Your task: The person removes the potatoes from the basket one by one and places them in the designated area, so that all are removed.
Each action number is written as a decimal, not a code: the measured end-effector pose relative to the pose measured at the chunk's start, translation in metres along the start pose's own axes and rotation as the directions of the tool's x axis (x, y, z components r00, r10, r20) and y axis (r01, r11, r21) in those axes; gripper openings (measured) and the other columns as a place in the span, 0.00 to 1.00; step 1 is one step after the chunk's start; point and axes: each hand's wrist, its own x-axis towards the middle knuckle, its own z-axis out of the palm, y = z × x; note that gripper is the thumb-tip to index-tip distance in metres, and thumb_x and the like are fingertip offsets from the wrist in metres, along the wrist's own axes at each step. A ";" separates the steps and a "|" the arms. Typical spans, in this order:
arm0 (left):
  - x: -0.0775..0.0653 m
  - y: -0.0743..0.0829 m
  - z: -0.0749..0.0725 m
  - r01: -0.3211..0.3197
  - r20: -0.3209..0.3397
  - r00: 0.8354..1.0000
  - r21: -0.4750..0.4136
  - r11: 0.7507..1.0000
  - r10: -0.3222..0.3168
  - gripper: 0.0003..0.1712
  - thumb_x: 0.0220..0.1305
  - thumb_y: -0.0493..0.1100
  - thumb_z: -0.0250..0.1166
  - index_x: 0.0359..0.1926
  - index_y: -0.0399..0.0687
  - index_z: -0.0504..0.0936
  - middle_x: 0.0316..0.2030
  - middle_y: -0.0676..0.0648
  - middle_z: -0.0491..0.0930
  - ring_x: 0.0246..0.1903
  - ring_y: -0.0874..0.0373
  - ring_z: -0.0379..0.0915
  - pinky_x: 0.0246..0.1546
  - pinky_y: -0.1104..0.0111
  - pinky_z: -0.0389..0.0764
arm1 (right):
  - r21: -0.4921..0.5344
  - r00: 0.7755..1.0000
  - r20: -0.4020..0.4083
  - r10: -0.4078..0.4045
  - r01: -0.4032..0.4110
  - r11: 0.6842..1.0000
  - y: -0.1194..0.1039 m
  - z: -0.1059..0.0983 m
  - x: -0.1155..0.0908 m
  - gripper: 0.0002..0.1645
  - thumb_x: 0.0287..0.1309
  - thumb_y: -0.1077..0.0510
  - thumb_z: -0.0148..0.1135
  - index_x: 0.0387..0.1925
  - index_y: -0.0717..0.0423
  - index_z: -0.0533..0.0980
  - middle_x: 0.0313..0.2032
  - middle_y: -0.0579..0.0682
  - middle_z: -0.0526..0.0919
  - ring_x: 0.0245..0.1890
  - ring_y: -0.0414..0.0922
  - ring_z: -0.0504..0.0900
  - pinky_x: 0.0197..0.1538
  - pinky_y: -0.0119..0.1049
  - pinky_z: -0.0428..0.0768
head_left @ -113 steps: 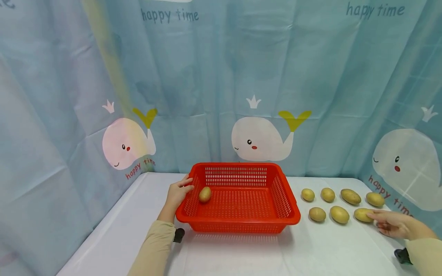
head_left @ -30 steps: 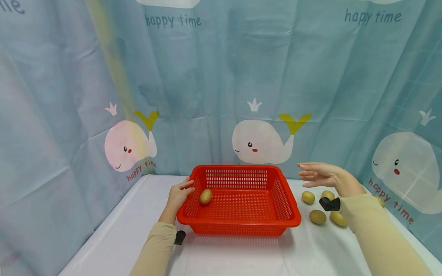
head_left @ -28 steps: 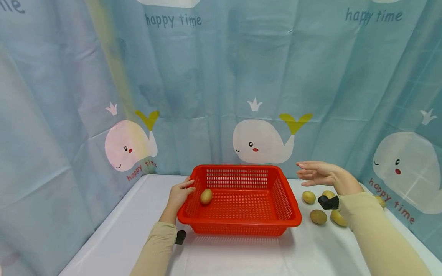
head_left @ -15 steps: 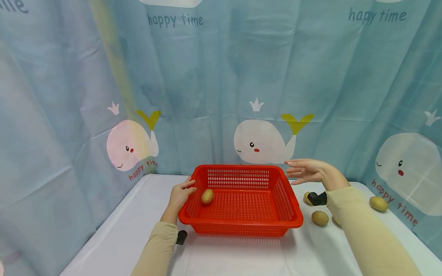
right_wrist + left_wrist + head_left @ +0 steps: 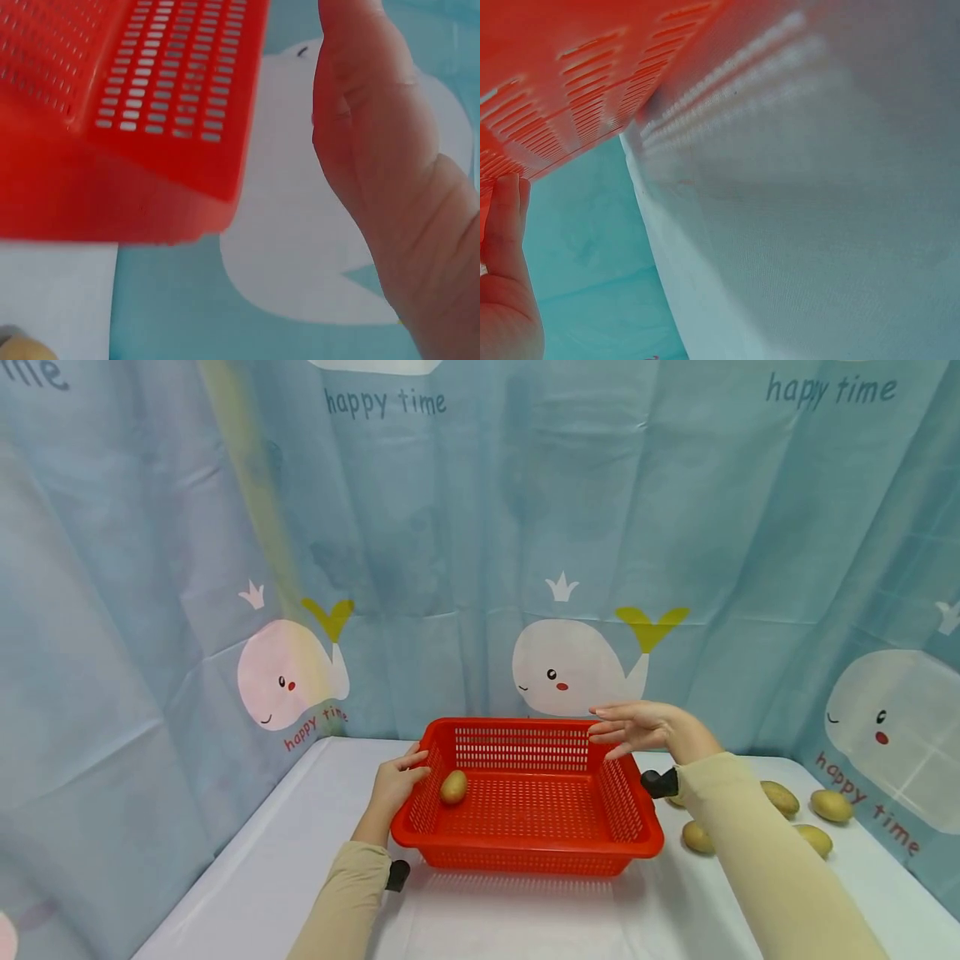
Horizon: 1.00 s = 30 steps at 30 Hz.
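A red perforated plastic basket [image 5: 528,842] stands in the middle of the white table. One potato [image 5: 453,787] lies inside it near the left wall. My left hand [image 5: 393,783] holds the basket's left rim; in the left wrist view, fingers [image 5: 506,232] lie along the basket's outer wall. Raised over the right rear corner is my right hand [image 5: 633,727], fingers loosely extended and pointing left, with no object seen in it. The right wrist view shows this hand [image 5: 397,157] apart from the basket wall [image 5: 172,82]; its fingertips are cut off.
Several potatoes lie on the table right of the basket, among them one at the far right [image 5: 832,806] and one closer to the basket [image 5: 697,837]. My right sleeve [image 5: 765,852] covers part of the group. A blue whale-print curtain [image 5: 450,543] hangs behind the table.
My right hand, first at a potato at the right, has risen and moved left to the basket's right rim. That potato is still on the table. My left hand stays on the rim.
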 end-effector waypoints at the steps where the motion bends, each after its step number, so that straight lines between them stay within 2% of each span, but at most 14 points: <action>1: 0.000 0.000 0.000 0.000 0.000 1.000 0.000 1.000 0.000 0.23 0.66 0.30 0.58 0.61 0.28 0.73 0.68 0.40 0.63 0.71 0.44 0.50 0.66 0.54 0.62 | -0.003 1.000 0.007 0.003 -0.003 1.000 -0.001 0.002 0.003 0.39 0.74 0.58 0.42 0.76 0.61 0.38 0.73 0.71 0.40 0.73 0.64 0.43 0.59 0.55 0.73; 6: 0.001 0.000 -0.001 -0.001 -0.016 1.000 0.004 1.000 0.001 0.23 0.65 0.30 0.58 0.61 0.29 0.74 0.68 0.41 0.63 0.71 0.45 0.50 0.66 0.54 0.62 | -0.017 1.000 0.019 0.019 -0.019 1.000 -0.004 0.010 0.018 0.38 0.74 0.57 0.43 0.76 0.61 0.40 0.73 0.70 0.43 0.72 0.64 0.45 0.60 0.56 0.72; 10: 0.002 0.000 -0.001 -0.004 -0.020 1.000 -0.003 1.000 0.004 0.23 0.64 0.29 0.59 0.60 0.28 0.74 0.67 0.40 0.64 0.71 0.45 0.51 0.66 0.55 0.62 | -0.024 0.999 0.024 0.030 -0.030 0.999 -0.003 0.018 0.028 0.38 0.74 0.56 0.44 0.76 0.62 0.42 0.73 0.70 0.45 0.72 0.65 0.48 0.63 0.60 0.65; 13: 0.001 0.000 0.000 0.002 -0.017 1.000 -0.011 1.000 -0.002 0.22 0.64 0.29 0.59 0.60 0.28 0.74 0.67 0.40 0.64 0.71 0.45 0.51 0.66 0.54 0.62 | -0.031 0.999 0.025 0.035 -0.034 0.999 -0.001 0.022 0.035 0.37 0.73 0.56 0.44 0.75 0.62 0.43 0.72 0.70 0.47 0.71 0.65 0.50 0.62 0.60 0.66; 17: 0.001 0.001 0.002 -0.003 -0.014 1.000 -0.001 1.000 0.003 0.22 0.64 0.29 0.58 0.60 0.28 0.74 0.67 0.40 0.64 0.70 0.44 0.52 0.65 0.54 0.62 | -0.023 0.998 0.038 0.040 -0.039 0.999 0.002 0.025 0.043 0.37 0.74 0.58 0.43 0.75 0.63 0.41 0.72 0.70 0.46 0.71 0.65 0.49 0.61 0.61 0.67; 25: 0.000 0.000 0.004 -0.007 -0.030 1.000 0.004 1.000 0.008 0.22 0.64 0.29 0.59 0.59 0.28 0.75 0.66 0.40 0.65 0.70 0.45 0.52 0.66 0.55 0.62 | -0.009 0.994 0.095 0.056 -0.055 0.998 0.007 0.033 0.060 0.38 0.74 0.58 0.44 0.76 0.62 0.41 0.73 0.70 0.44 0.72 0.65 0.48 0.65 0.63 0.60; 30: -0.001 0.001 0.004 -0.006 -0.033 0.999 0.001 1.000 0.006 0.22 0.63 0.29 0.59 0.59 0.28 0.75 0.66 0.40 0.66 0.70 0.45 0.52 0.66 0.55 0.61 | -0.013 0.991 0.123 0.045 -0.043 0.999 0.011 0.040 0.071 0.37 0.73 0.59 0.45 0.76 0.61 0.43 0.73 0.69 0.45 0.72 0.65 0.48 0.62 0.64 0.65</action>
